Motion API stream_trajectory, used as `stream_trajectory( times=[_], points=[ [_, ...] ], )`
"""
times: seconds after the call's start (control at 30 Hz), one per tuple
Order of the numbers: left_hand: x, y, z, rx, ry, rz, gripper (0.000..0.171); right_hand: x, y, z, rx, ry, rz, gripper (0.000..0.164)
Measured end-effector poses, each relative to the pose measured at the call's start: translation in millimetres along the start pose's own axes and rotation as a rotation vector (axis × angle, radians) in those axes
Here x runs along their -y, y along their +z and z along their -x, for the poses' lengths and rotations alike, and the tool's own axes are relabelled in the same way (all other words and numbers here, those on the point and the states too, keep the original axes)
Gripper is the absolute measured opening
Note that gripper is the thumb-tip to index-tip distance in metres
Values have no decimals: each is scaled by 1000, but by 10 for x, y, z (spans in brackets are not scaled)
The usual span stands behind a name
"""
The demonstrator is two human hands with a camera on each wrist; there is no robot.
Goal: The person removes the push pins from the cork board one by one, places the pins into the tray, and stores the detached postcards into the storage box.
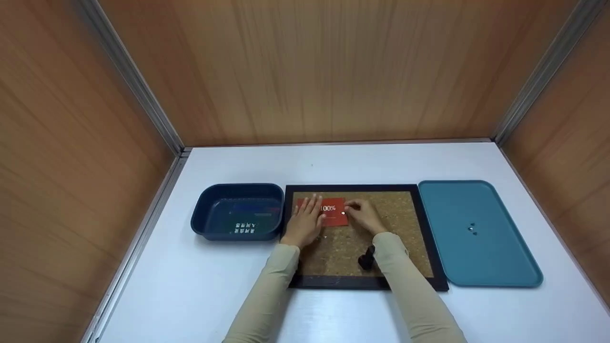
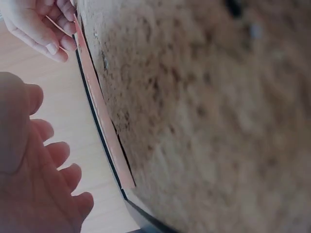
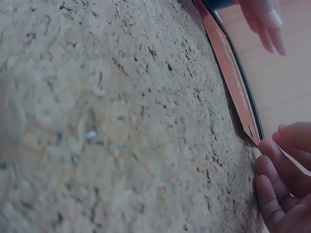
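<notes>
A red card [image 1: 337, 218] with white "100%" print lies near the top of a cork board [image 1: 343, 252] in a dark frame. My left hand [image 1: 305, 224] lies over the card's left part with its fingers extended. At the card's right edge is my right hand [image 1: 364, 215], fingers bent and thumb near the index finger. Whether they pinch the card's edge or a small thing there is hidden. A tiny shiny piece [image 1: 342, 213] shows on the card beside these fingertips. In the right wrist view, the card [image 3: 228, 63] appears edge-on, its near corner close to the fingers.
Left of the board stands a dark blue tub [image 1: 202, 233] with white lettering inside it. A teal tray [image 1: 491, 259] lies against the board's right side, bearing several small shiny pieces [image 1: 472, 229]. A black device [image 1: 366, 259] sits by the right cuff. Wood-grain walls enclose the white table [image 1: 190, 295].
</notes>
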State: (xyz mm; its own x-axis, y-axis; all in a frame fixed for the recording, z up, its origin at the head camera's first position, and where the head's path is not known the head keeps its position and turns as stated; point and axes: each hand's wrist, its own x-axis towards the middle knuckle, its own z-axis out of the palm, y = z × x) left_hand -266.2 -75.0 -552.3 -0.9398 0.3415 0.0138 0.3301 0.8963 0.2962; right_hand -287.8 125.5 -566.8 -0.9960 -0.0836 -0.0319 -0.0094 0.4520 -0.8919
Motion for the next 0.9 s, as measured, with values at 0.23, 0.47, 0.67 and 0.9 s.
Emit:
stream_trajectory(
  times=[0.23, 0.47, 0.67, 0.9],
  points=[
    [-28, 13, -5, 129, -52, 26, 53, -23, 5, -17, 24, 61, 35, 23],
    [-41, 33, 4, 205, -81, 36, 53, -45, -14, -9, 31, 104, 29, 23],
    [-51, 19, 29, 277, -83, -4, 53, -46, -3, -1, 54, 118, 49, 20],
    [-52, -9, -18, 309, -96, 3, 53, -27, -12, -33, 73, 73, 77, 14]
  ],
)
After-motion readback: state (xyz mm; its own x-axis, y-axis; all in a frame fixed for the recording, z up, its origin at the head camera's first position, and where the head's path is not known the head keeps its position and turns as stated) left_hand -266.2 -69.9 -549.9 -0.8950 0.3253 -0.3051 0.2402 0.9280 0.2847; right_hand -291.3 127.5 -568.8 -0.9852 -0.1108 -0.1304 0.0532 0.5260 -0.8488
